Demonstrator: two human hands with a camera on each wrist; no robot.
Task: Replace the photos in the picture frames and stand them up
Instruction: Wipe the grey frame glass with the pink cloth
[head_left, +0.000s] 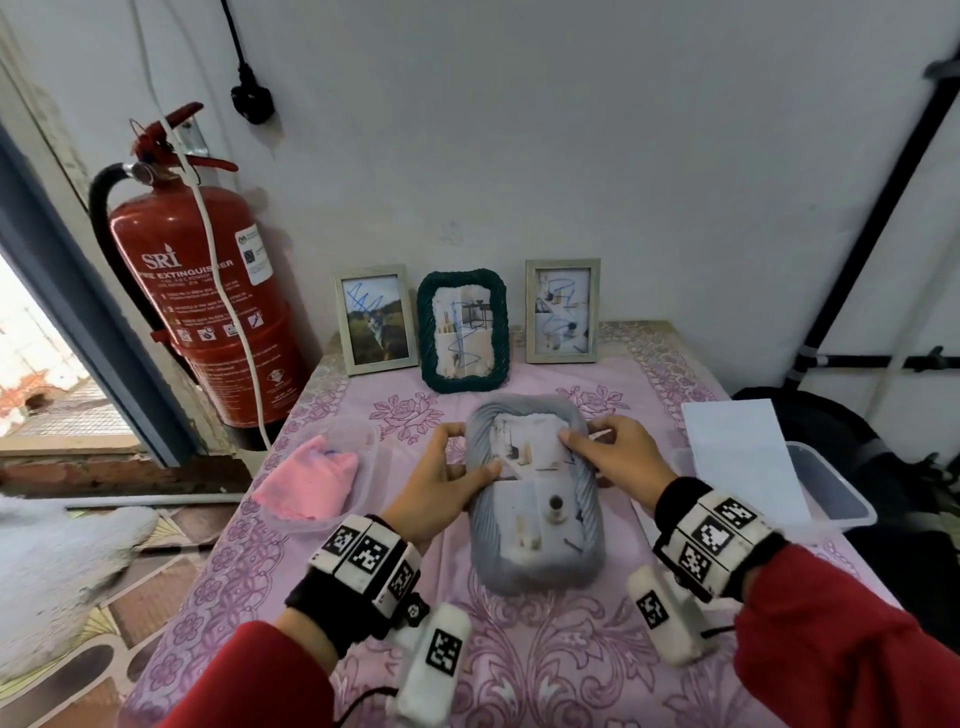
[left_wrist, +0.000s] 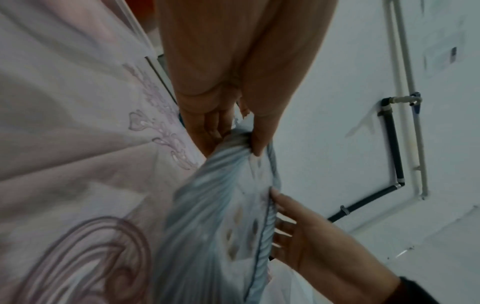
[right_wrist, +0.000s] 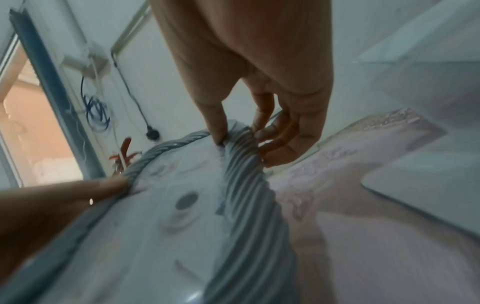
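Both hands are on the grey rope-wrapped frame (head_left: 535, 493), which lies face up at the centre of the pink floral tablecloth (head_left: 545, 670). The left hand (head_left: 441, 493) pinches its nine o'clock edge, thumb on top; the right hand (head_left: 618, 462) pinches the two o'clock corner, thumb on the photo (head_left: 524, 447). Three finished frames stand at twelve o'clock by the wall. Best now, I'd say: press the photo flat into that corner, then lift evenly and tilt it upright.

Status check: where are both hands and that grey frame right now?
Left hand and right hand both grip the grey frame, tilted up off the table. Three frames already standing at the back. Nothing in the way.
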